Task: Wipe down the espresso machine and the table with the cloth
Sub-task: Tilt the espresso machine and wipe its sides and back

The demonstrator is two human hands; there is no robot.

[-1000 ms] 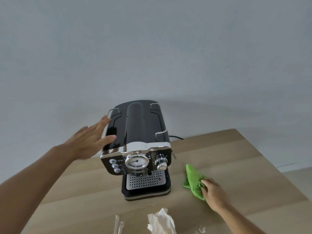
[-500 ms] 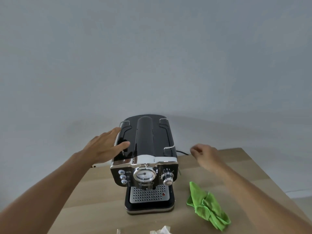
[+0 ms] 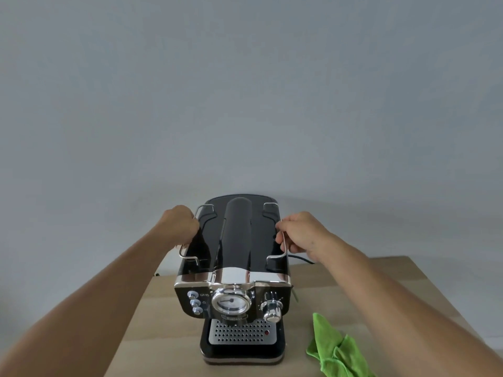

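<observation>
A black and chrome espresso machine (image 3: 234,268) stands on the wooden table (image 3: 367,300), its gauge and knobs facing me. My left hand (image 3: 181,223) grips the left side of the machine's top at the wire rail. My right hand (image 3: 300,232) curls round the wire rail on the right side of the top. The green cloth (image 3: 334,349) lies crumpled on the table to the right of the machine's base, with no hand on it.
A black power cord (image 3: 300,259) runs off behind the machine on the right. A plain grey wall rises close behind the table. The table's right edge shows at the far right.
My right hand let go of the green cloth, rose and took hold of the machine's right rail. My left hand went from resting flat on the top to gripping the left side.
</observation>
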